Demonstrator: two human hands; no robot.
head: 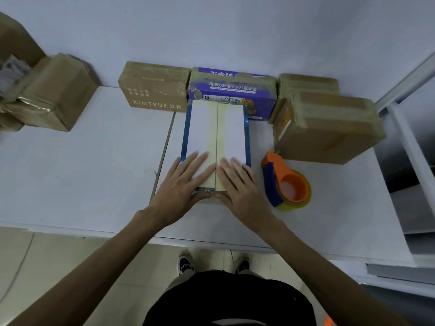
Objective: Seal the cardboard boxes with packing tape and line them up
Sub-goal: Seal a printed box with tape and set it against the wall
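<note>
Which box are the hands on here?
The white-topped box with blue edges, the one nearest the person: left hand and right hand press flat on its near end.

left hand (186, 182) flat, fingers straight | right hand (240, 184) flat, fingers straight

The white surface (82, 161) looks smooth and matt. The near box (202, 128) has a paper-white top, shiny blue edges and a yellowish tape strip (217, 137) down its middle. The KIMTRUE box (153, 90) is dull brown cardboard. The right-hand box (329, 130) wears slick, wrinkled tape. The tape dispenser (282, 182) is smooth orange and blue plastic.
</note>
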